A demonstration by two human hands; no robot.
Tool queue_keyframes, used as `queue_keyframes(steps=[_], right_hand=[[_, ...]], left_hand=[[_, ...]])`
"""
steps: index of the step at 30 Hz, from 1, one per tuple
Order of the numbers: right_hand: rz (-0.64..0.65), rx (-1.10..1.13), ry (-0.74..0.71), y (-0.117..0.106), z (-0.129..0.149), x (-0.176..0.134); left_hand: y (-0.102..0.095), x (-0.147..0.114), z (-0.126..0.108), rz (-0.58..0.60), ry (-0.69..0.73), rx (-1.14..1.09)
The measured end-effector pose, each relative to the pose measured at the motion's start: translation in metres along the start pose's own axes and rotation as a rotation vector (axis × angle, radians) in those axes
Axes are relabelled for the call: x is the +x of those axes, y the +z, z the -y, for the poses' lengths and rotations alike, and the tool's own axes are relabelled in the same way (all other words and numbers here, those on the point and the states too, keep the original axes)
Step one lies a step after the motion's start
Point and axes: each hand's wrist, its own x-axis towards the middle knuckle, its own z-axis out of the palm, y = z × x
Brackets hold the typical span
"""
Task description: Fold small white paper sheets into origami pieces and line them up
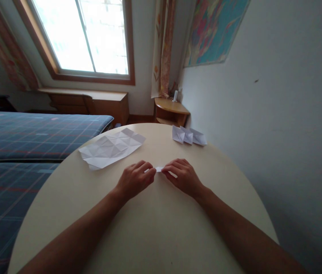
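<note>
A small folded piece of white paper [159, 169] shows between my two hands, just above or on the round table. My left hand [138, 177] pinches its left end, with the fingers curled. On the other side my right hand [183, 176] holds the right end between thumb and fingertips. Most of the paper is hidden by the fingers. Beyond my left hand lies a large creased white sheet [112, 146], spread out with many fold lines. Several folded white paper shapes [188, 135] stand in an overlapping row past my right hand.
The round cream table [155, 232] carries all the paper. To the left is a bed with a blue plaid cover [35, 131]. A wall [286, 114] rises close on the right. Behind the table stand a small wooden corner cabinet [171, 106] and a low desk [109, 97] under the window.
</note>
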Motion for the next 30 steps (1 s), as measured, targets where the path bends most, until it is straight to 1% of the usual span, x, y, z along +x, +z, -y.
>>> queue_keyframes(steps=[5, 12, 19, 26, 30], right_hand=[[0.011, -0.003, -0.005, 0.000, -0.002, -0.001], [0.004, -0.040, 0.017, -0.004, -0.006, -0.002], [-0.024, -0.047, 0.044, -0.009, -0.011, -0.003], [-0.042, -0.053, 0.066, -0.011, -0.016, -0.006], [-0.070, -0.037, 0.113, -0.011, -0.018, -0.007]], left_hand=[[-0.001, 0.000, 0.001, -0.020, -0.009, -0.010], [0.001, -0.003, 0.006, -0.014, -0.054, -0.023], [0.000, -0.003, 0.011, -0.027, -0.104, 0.001], [0.001, -0.007, 0.017, -0.027, -0.175, -0.034], [0.003, -0.009, 0.018, -0.033, -0.207, -0.043]])
